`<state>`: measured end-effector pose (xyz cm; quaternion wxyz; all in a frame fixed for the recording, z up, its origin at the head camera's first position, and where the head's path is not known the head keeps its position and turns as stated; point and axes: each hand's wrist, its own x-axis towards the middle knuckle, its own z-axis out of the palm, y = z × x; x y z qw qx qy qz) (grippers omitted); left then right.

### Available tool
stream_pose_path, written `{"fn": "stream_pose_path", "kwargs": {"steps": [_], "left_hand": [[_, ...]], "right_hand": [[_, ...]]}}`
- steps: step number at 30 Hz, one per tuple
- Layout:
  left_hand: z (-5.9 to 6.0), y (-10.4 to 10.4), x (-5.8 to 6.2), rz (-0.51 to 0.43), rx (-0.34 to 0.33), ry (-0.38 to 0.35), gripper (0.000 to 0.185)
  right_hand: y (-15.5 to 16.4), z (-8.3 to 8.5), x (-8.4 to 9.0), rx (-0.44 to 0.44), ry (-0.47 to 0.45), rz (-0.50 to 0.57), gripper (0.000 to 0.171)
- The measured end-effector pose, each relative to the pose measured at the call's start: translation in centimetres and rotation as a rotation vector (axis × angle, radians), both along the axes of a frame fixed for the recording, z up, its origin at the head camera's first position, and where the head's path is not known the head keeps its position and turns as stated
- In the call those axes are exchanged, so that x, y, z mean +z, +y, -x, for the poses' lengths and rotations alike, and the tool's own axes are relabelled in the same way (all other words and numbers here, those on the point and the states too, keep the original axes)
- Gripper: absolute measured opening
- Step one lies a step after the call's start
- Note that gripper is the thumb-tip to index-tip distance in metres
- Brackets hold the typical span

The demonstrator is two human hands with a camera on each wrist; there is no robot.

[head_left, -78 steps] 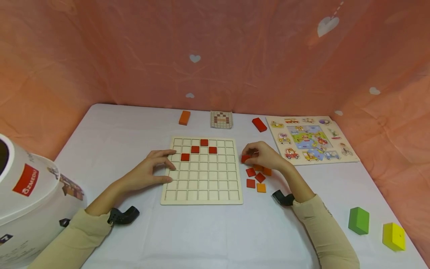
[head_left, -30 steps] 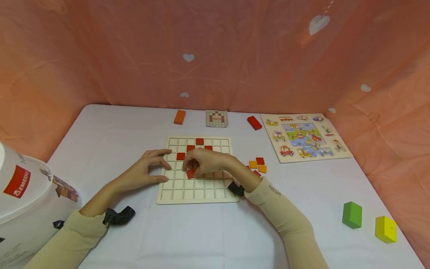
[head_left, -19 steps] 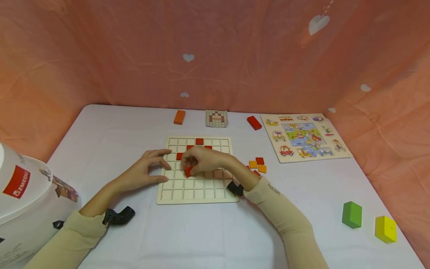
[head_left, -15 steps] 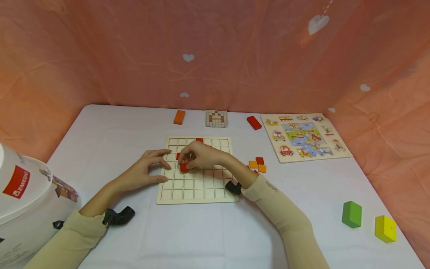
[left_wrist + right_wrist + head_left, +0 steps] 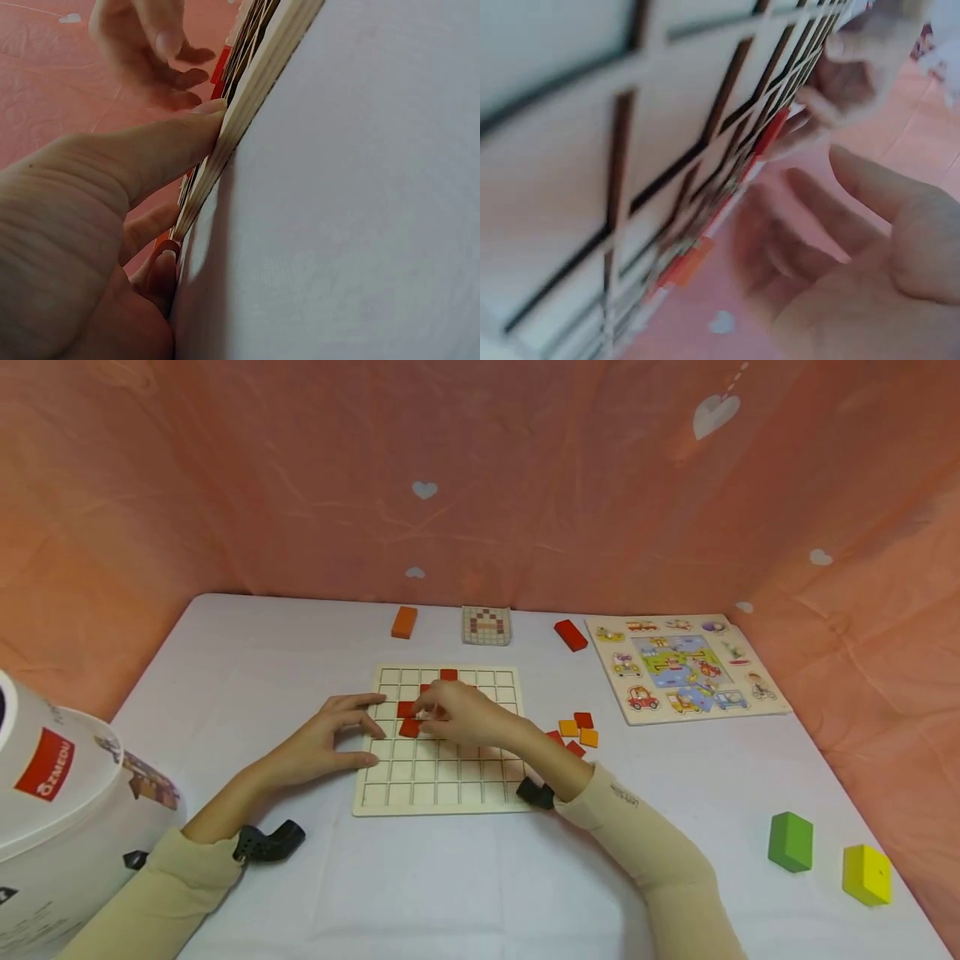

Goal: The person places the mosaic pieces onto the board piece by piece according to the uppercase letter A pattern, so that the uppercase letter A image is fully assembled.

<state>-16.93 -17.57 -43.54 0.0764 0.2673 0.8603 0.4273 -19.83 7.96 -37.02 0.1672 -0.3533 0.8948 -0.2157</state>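
**Red tile goes down on the grid board**

Centre of the head view: the right hand [image 5: 457,714] reaches across the board [image 5: 442,777], fingers [image 5: 429,712] curled over a red tile [image 5: 409,727] that lies flat in a cell of the fourth row, second column from the left. It is square, so no long axis; its edges run with the grid lines. Whether the fingers pinch it or only touch it, I cannot tell. Just above it sits another red tile [image 5: 406,709].

The left hand [image 5: 330,743] rests at the board's left edge, fingers spread. The left wrist view adds what the head view hides: the thumb [image 5: 169,146] pressed flat against the board's layered rim [image 5: 247,105]. The right wrist view is blurred, showing only grid lines [image 5: 622,187] edge-on and loose fingers [image 5: 870,187].

Loose tiles [image 5: 576,732] lie on the counter [image 5: 465,877], right of the board.
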Motion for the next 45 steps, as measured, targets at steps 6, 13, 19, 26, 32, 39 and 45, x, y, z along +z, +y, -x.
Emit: {"fn": "stream_pose_path", "kwargs": {"steps": [6, 13, 19, 26, 32, 39, 45], "left_hand": [[0.0, 0.0, 0.0, 0.006, 0.004, -0.004, 0.021], [0.0, -0.3, 0.0, 0.014, 0.009, 0.001, 0.021], [0.0, -0.5, -0.2, -0.001, 0.003, 0.023, 0.022], [0.1, -0.5, -0.2, -0.006, -0.003, 0.015, 0.021], [0.1, -0.4, 0.0, -0.001, 0.001, 0.01, 0.021], [0.1, -0.1, 0.0, 0.004, 0.006, -0.003, 0.023], [0.0, 0.0, 0.0, 0.012, 0.014, -0.006, 0.024]], "right_hand": [[0.5, -3.8, 0.0, 0.073, 0.168, -0.414, 0.075], [0.1, -4.6, -0.4, 0.122, 0.208, -0.444, 0.077], [-0.5, -3.6, 0.4, 0.178, 0.188, -0.412, 0.064], [-1.0, -2.9, 0.6, 0.21, 0.242, -0.405, 0.052], [-0.6, -2.4, 0.4, 0.213, 0.208, -0.399, 0.055], [5.1, -1.2, 0.2, 0.135, -0.045, -0.048, 0.06], [13.2, -0.2, 0.3, -0.118, -0.182, 0.273, 0.049]]}}
